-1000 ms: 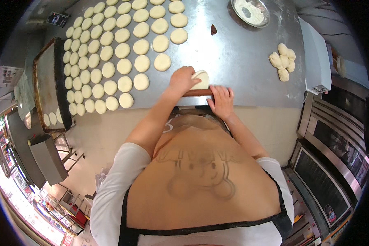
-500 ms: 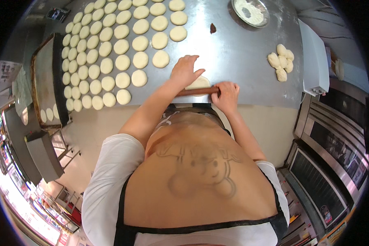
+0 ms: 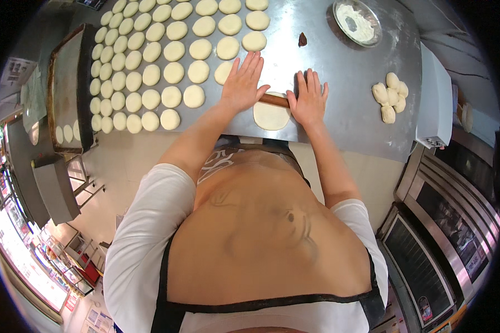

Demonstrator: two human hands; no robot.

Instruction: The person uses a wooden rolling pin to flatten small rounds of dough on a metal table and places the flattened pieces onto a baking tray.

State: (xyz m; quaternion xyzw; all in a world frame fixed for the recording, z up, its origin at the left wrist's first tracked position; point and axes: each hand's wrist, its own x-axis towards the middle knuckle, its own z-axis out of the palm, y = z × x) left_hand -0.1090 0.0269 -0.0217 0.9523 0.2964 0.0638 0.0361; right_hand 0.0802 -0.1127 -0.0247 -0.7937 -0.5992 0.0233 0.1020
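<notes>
Both hands flat — left hand (image 3: 242,83), right hand (image 3: 308,97) — fingers spread on pin (image 3: 275,100) (axis left-right); dough (image 3: 271,116) lies nearer the body.

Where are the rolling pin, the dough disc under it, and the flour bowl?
rolling pin (image 3: 274,100), head view, wooden middle between the hands.
dough disc (image 3: 271,116), head view, centre of its flat top.
flour bowl (image 3: 356,23), head view, flour inside.

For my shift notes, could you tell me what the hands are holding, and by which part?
Nothing is gripped: both flat palms press a wooden rolling pin, the left hand and right hand on its ends, over a dough disc.
</notes>
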